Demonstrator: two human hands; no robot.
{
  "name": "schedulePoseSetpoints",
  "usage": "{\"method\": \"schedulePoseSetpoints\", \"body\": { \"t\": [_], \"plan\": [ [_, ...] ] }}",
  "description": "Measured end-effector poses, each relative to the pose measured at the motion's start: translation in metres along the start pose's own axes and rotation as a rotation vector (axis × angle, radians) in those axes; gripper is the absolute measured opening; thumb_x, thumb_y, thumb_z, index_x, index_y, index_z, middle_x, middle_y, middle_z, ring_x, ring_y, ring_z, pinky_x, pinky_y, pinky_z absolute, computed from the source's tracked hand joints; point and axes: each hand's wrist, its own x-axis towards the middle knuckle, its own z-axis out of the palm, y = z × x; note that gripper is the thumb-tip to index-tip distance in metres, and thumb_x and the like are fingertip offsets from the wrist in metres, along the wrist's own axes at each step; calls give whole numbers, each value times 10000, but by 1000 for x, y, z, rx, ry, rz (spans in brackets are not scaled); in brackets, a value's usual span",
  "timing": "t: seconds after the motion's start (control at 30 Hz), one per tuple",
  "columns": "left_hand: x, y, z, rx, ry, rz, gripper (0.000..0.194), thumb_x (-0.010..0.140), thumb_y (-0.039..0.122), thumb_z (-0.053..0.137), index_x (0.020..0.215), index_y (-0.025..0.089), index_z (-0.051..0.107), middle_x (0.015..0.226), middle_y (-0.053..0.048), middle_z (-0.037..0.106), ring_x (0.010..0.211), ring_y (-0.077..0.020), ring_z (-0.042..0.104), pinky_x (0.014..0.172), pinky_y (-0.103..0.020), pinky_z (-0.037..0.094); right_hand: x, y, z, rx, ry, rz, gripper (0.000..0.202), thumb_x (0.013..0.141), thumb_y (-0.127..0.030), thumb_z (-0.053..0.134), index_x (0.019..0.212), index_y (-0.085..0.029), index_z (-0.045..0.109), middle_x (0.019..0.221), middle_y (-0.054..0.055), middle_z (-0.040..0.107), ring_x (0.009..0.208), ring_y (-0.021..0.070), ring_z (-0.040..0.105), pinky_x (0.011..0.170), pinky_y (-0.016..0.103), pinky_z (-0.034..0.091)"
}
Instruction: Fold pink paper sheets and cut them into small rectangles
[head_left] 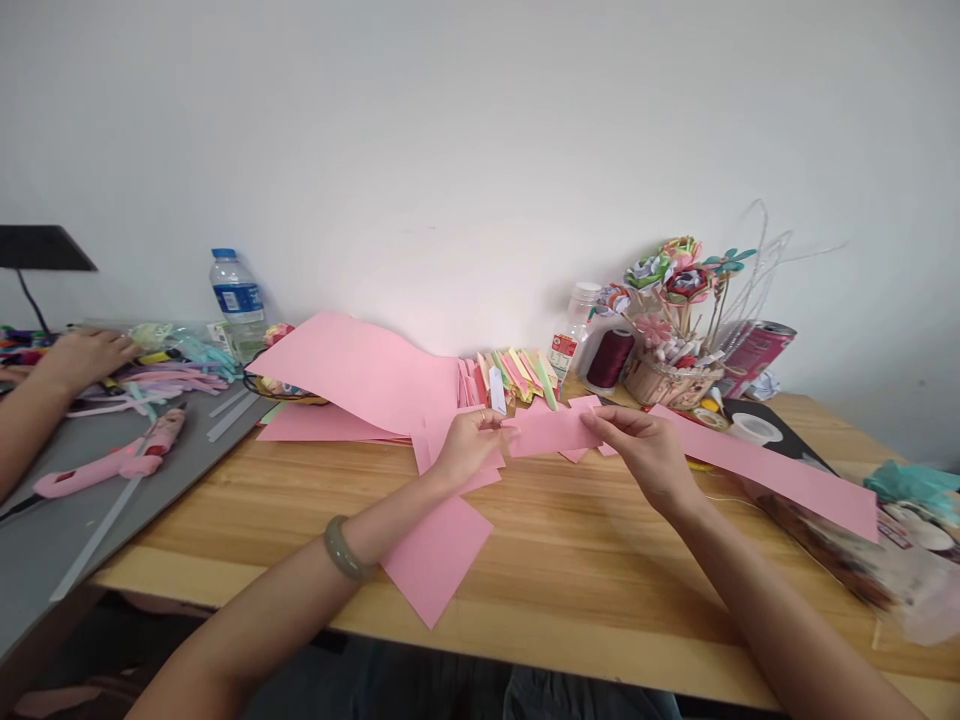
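Between my two hands a small pink paper rectangle (551, 432) is stretched out above the wooden table (585, 560). My left hand (476, 445) pinches its left end, and my right hand (637, 445) pinches the upper right corner. Under and behind it lie more pink paper pieces, partly hidden. A square pink sheet (439, 555) rests on the table below my left wrist. Large pink sheets (360, 370) are piled at the left, the top one curling up. A long pink strip (780, 470) extends to the right, beyond my right hand.
Folded coloured paper pieces (517, 372) stand by the wall. Nearby are a clear bottle (577, 320), a dark red thread spool (609, 360) and a basket of paper flowers (671, 380). At left, another person's hand (86, 355) is near pipe cleaners, a pink glue gun (120, 468) and a water bottle (236, 295).
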Motion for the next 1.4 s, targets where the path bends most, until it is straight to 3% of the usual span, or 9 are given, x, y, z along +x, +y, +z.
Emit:
{"method": "schedulePoseSetpoints", "body": {
  "t": [0.17, 0.43, 1.4],
  "plan": [
    [-3, 6, 1, -210, 107, -77, 275, 543, 331, 769, 684, 143, 626, 647, 17, 596, 642, -112, 539, 664, -240, 412, -2, 2, 2, 26, -17, -1, 347, 635, -511, 666, 676, -167, 680, 638, 9, 608, 604, 131, 506, 570, 256, 389],
    [-6, 12, 2, -258, 146, -63, 211, 538, 263, 766, 669, 140, 655, 624, 20, 613, 617, -99, 532, 652, -233, 416, -5, 3, 1, 47, -52, -25, 309, 675, -471, 656, 592, -174, 639, 620, 0, 580, 623, 130, 490, 607, 258, 380],
    [-11, 14, 2, -273, 116, -57, 236, 533, 271, 774, 708, 150, 673, 667, 12, 629, 654, -109, 550, 681, -246, 436, -5, 7, -2, 56, -20, 4, 260, 645, -463, 692, 588, -210, 679, 680, 13, 657, 701, 167, 553, 693, 284, 422]
  ]
}}
